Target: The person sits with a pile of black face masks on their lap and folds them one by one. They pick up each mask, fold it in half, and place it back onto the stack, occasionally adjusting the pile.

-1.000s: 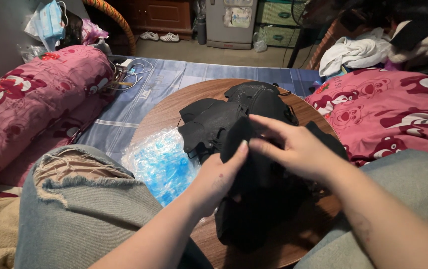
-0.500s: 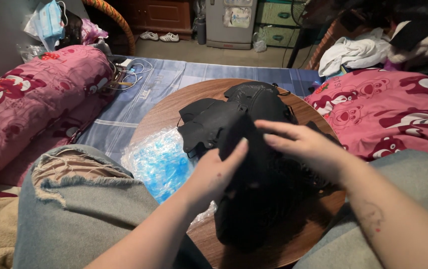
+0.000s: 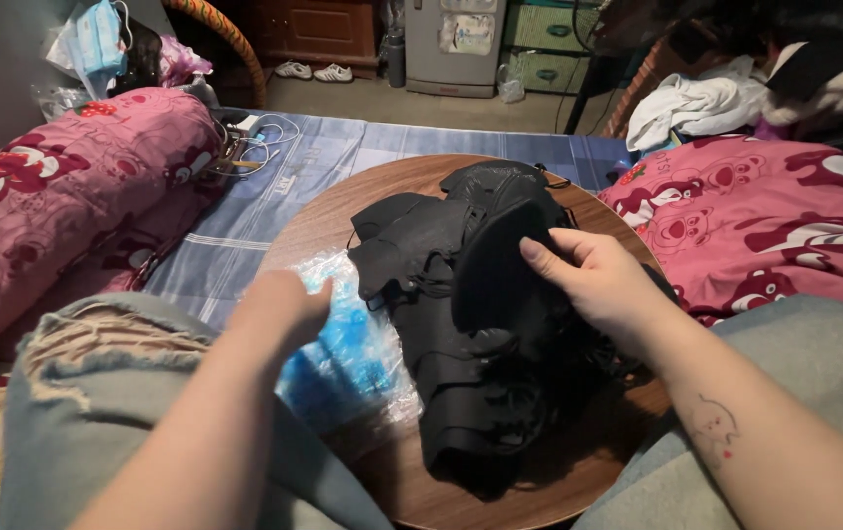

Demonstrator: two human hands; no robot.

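A pile of black face masks point(image 3: 470, 334) lies on a round wooden tray table point(image 3: 343, 211) over my lap. My right hand point(image 3: 598, 280) grips one black mask at the top of the pile, thumb on its edge. My left hand point(image 3: 284, 304) rests on a clear plastic bag with blue contents point(image 3: 353, 358), just left of the pile. It is seen from the back, so whether its fingers hold the bag is hidden.
Pink patterned bedding lies at left point(image 3: 58, 196) and right point(image 3: 765, 216). A blue striped sheet point(image 3: 294, 167) runs beyond the table, with white cables point(image 3: 254, 132) on it. My knees in grey ripped jeans point(image 3: 97, 393) frame the table. Cabinets and shoes stand at the back.
My left hand has left the black masks and moved left onto the plastic bag. My right hand has shifted slightly and keeps hold of a black mask.
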